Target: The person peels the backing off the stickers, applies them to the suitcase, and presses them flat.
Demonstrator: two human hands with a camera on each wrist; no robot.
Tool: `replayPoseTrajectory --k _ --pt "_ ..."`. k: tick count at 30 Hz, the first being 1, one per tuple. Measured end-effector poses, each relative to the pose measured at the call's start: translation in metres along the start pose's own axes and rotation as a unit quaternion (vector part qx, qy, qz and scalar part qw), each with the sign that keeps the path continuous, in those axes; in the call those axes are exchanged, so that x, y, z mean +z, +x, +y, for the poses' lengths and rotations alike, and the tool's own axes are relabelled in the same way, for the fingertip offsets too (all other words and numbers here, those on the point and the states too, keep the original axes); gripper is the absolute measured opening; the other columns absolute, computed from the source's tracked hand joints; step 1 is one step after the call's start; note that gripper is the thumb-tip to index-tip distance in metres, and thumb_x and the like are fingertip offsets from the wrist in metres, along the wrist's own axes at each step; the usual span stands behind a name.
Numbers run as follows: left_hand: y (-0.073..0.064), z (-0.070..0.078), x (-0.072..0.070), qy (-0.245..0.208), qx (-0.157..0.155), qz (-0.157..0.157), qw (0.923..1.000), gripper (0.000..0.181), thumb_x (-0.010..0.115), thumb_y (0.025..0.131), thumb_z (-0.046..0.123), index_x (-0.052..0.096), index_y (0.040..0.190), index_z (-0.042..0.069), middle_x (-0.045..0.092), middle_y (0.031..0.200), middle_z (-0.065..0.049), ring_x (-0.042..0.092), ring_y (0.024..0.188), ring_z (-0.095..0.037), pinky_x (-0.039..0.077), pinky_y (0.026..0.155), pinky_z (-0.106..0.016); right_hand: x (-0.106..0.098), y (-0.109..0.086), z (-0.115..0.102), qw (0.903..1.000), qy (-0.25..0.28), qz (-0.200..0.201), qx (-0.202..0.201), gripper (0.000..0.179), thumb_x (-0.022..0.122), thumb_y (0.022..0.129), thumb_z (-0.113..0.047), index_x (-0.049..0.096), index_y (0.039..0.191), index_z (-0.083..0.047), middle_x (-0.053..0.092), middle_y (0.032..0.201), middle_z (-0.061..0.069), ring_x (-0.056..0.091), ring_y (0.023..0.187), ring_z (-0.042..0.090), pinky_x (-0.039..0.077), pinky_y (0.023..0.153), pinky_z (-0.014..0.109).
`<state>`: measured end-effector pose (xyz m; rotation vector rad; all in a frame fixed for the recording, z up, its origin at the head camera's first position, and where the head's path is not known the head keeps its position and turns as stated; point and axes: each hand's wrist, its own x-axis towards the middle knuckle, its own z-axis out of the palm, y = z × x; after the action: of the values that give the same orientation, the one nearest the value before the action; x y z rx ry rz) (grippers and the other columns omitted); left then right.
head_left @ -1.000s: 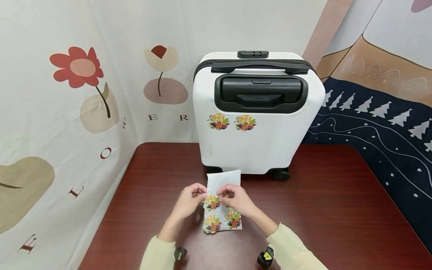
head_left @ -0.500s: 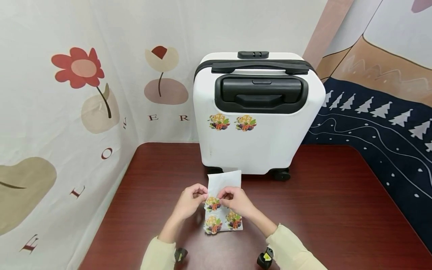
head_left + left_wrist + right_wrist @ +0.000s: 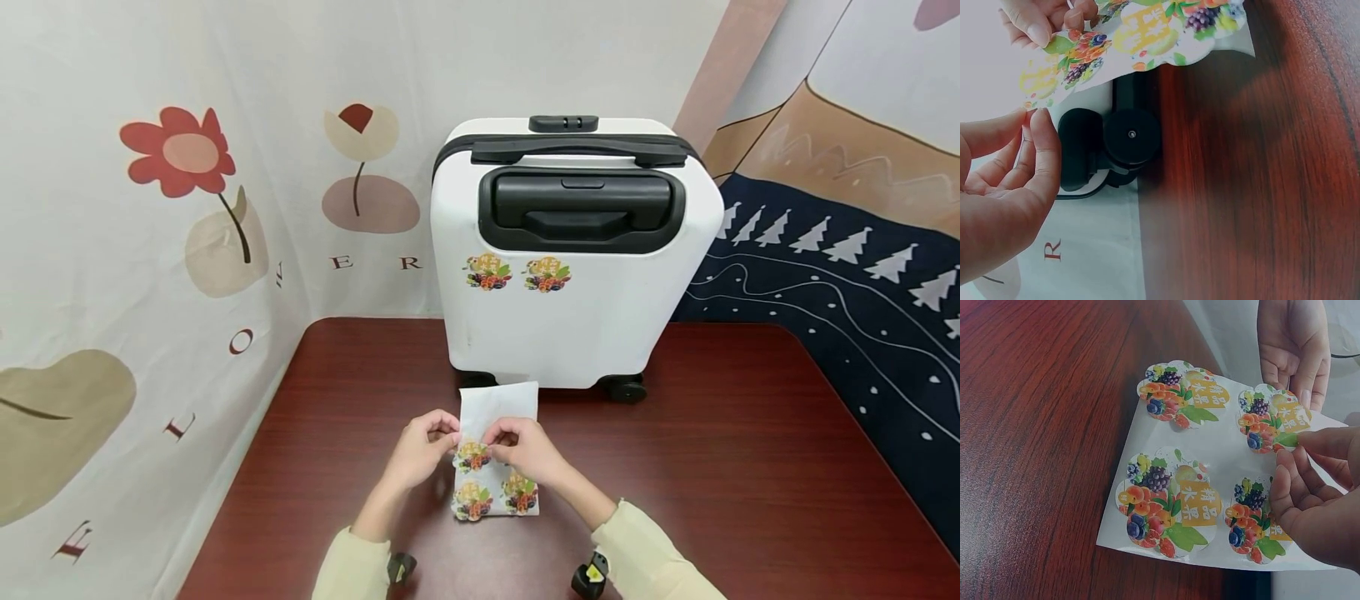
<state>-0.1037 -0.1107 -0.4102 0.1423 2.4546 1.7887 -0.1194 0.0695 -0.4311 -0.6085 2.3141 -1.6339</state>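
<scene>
A white sheet of fruit stickers (image 3: 498, 403) is held above the table in front of the suitcase. Several printed fruit clusters remain on its lower part. My left hand (image 3: 422, 447) pinches the sheet's left edge between thumb and forefinger, beside the upper left sticker. With thumb and forefinger, my right hand (image 3: 528, 451) pinches the green-leaf edge of that fruit sticker (image 3: 1260, 419). Most of this sticker still lies against the backing in the right wrist view. My right hand partly covers another sticker (image 3: 1249, 519) on the sheet.
A white suitcase (image 3: 555, 325) with black handles and wheels stands upright at the back of the brown table (image 3: 735, 467). Two fruit stickers, a left one (image 3: 487, 272) and a right one (image 3: 547, 274), are on its front. Printed cloth (image 3: 360, 50) hangs behind and at the sides.
Both hands keep almost the same place and grip. The sheet's top edge has tilted slightly lower. The whole scene shifts a little with the head.
</scene>
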Motion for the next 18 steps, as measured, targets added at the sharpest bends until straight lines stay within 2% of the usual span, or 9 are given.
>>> replayPoseTrajectory --k 2,5,9,13,18 --pt "0.0 -0.001 0.0 -0.003 -0.001 0.001 1.0 0.004 0.056 0.082 -0.013 0.057 0.085 -0.011 0.057 0.075 -0.016 0.057 0.069 -0.032 0.048 0.058 -0.023 -0.001 -0.002 -0.008 1.0 -0.001 -0.003 -0.001 0.005 0.057 0.08 0.011 0.061 0.081 0.011 0.059 0.074 0.018 0.048 0.061 0.014 0.041 0.053 0.019" --pt "0.0 -0.002 0.0 -0.008 0.0 0.001 1.0 0.004 0.055 0.082 -0.013 0.056 0.085 -0.012 0.057 0.075 -0.016 0.058 0.069 -0.032 0.051 0.06 -0.028 -0.002 -0.003 -0.01 1.0 -0.006 -0.005 -0.005 0.005 0.056 0.08 0.012 0.061 0.081 0.011 0.059 0.074 0.018 0.048 0.061 0.015 0.041 0.053 0.019" --pt "-0.001 -0.002 0.0 -0.015 0.0 0.001 0.9999 0.004 0.055 0.082 -0.013 0.056 0.085 -0.012 0.057 0.074 -0.016 0.058 0.069 -0.031 0.052 0.064 -0.04 0.001 0.001 0.007 0.9999 -0.011 -0.002 -0.005 0.006 0.057 0.08 0.01 0.062 0.081 0.008 0.059 0.073 0.012 0.049 0.061 0.013 0.041 0.052 0.021" --pt "-0.001 -0.001 0.0 -0.018 -0.002 0.001 0.9998 0.004 0.055 0.082 -0.013 0.056 0.085 -0.011 0.056 0.074 -0.014 0.058 0.069 -0.029 0.052 0.063 -0.034 0.003 0.004 0.024 0.9999 -0.012 0.001 -0.001 0.006 0.059 0.08 0.007 0.064 0.081 0.004 0.059 0.073 0.005 0.049 0.061 0.009 0.042 0.052 0.021" --pt "-0.001 -0.002 -0.001 -0.019 -0.002 0.002 0.9998 0.004 0.055 0.082 -0.014 0.056 0.084 -0.011 0.057 0.074 -0.015 0.058 0.069 -0.028 0.052 0.063 -0.034 0.003 0.005 0.027 0.9999 -0.01 0.001 -0.004 0.006 0.06 0.079 0.006 0.065 0.081 0.002 0.059 0.072 0.004 0.051 0.061 0.009 0.044 0.053 0.022"
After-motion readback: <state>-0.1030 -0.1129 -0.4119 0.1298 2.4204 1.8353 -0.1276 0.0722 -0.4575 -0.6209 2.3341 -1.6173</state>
